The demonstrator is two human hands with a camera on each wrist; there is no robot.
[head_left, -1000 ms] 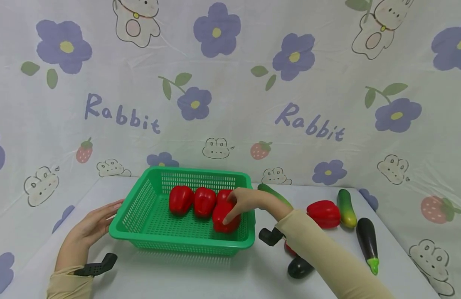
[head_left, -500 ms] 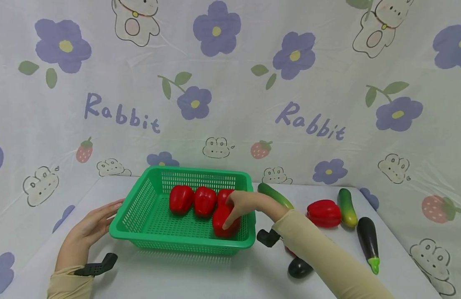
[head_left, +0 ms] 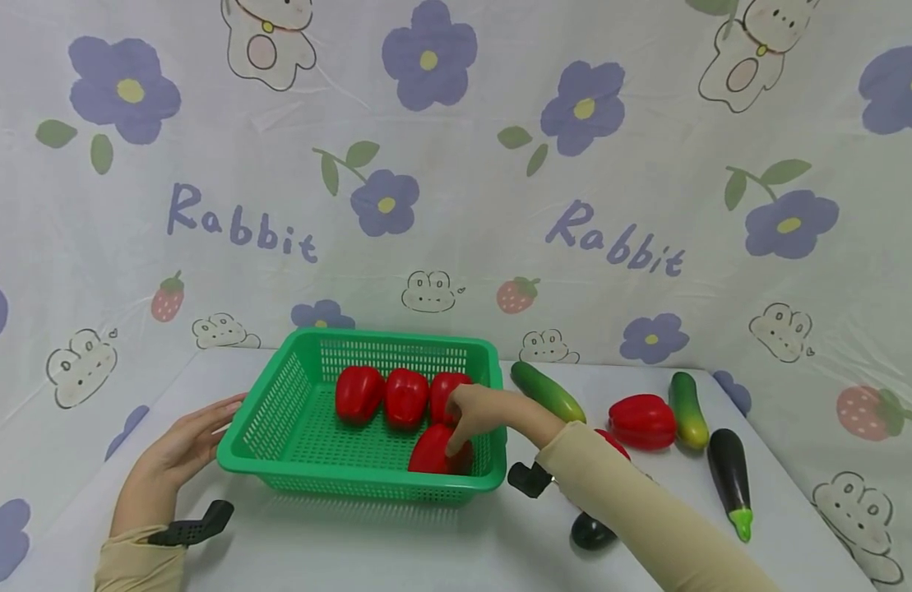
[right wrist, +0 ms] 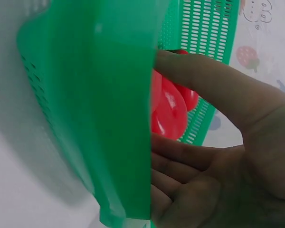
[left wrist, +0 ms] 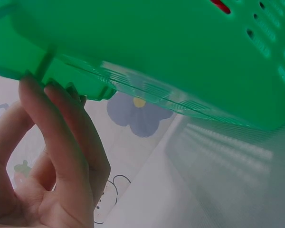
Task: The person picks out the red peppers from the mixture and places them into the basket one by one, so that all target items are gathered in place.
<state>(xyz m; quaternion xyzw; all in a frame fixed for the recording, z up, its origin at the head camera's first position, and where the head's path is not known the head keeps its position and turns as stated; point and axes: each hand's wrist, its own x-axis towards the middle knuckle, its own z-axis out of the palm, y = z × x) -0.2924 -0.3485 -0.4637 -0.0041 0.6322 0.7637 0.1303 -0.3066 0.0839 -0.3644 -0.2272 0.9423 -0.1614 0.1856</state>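
Note:
A green plastic basket (head_left: 330, 485) stands on the white table with several red bell peppers inside. Three of them line up along its back half, such as the leftmost pepper (head_left: 358, 396). Another red bell pepper (head_left: 431, 452) leans at the front right, with my right hand (head_left: 479, 411) around it, thumb on its near side. In the right wrist view the basket rim (right wrist: 109, 123) hides my fingertips. My left hand (head_left: 187, 440) rests its extended fingers (left wrist: 61, 128) against the basket's left side, under the rim, as the left wrist view shows.
Right of the basket lie a green cucumber (head_left: 548, 392), a red bell pepper (head_left: 642, 422), a second cucumber (head_left: 688, 411) and a dark eggplant (head_left: 729, 477). Another eggplant (head_left: 592, 531) and a red item (head_left: 613, 442) are partly under my right forearm. A patterned cloth (head_left: 456, 164) hangs behind.
My right hand has gone lower and the front pepper has tipped to the left and nearer the basket's front wall. The left hand and the basket have stayed put.

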